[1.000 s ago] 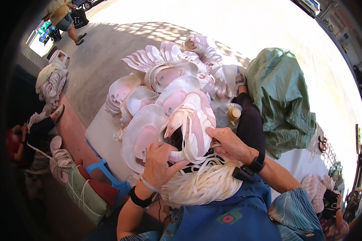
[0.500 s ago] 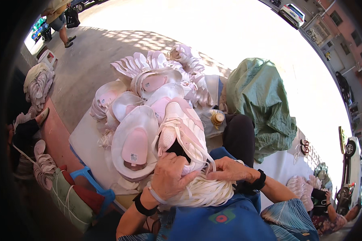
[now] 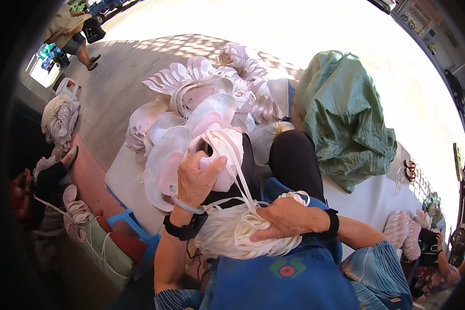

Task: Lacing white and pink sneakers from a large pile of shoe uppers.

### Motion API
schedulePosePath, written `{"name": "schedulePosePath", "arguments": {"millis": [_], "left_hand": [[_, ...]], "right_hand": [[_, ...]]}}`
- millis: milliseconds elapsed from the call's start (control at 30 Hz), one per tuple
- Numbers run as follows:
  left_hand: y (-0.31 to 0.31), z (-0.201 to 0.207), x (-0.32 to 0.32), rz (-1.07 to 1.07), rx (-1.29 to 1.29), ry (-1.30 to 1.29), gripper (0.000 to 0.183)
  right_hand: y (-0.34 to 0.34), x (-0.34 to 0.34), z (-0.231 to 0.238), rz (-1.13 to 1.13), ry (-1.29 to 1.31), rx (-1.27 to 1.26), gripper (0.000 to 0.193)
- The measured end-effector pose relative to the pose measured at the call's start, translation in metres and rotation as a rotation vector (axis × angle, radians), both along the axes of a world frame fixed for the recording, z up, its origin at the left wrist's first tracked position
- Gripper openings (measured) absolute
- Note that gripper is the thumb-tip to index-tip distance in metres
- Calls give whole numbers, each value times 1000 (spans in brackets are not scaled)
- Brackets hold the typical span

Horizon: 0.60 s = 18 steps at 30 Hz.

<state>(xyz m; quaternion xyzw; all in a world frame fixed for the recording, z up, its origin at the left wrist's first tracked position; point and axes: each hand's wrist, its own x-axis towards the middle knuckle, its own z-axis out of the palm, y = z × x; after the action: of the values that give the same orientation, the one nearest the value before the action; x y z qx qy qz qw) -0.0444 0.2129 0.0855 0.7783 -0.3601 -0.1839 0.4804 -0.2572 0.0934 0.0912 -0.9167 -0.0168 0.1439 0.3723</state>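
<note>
Left hand (image 3: 195, 181) clasps the pink-and-white shoe (image 3: 223, 181), just beyond the lace bundle (image 3: 230, 238); right hand (image 3: 284, 217) lies on that bundle, its grip hidden from me. Strands (image 3: 241, 179) trail untied from shoe toward bundle, seemingly unfinished.

White sheet (image 3: 126, 178) spread over grey floor (image 3: 113, 93), bearing heaped pink-and-white shoe pieces (image 3: 199, 96) and, toward the right, a green sack (image 3: 341, 121).
</note>
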Motion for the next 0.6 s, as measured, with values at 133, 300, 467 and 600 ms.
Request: {"name": "schedulePosePath", "arguments": {"millis": [133, 300, 467, 600], "left_hand": [[-9, -2, 18, 151, -238, 401, 31], [-32, 5, 30, 187, -375, 436, 27], [-36, 15, -15, -195, -104, -462, 33], [-20, 18, -27, -373, -80, -517, 35]], "right_hand": [[-6, 10, 27, 13, 39, 95, 60], [-20, -1, 29, -86, 16, 248, 55], [-44, -14, 21, -197, 144, 497, 48], [-60, -17, 47, -156, 167, 374, 52]]}}
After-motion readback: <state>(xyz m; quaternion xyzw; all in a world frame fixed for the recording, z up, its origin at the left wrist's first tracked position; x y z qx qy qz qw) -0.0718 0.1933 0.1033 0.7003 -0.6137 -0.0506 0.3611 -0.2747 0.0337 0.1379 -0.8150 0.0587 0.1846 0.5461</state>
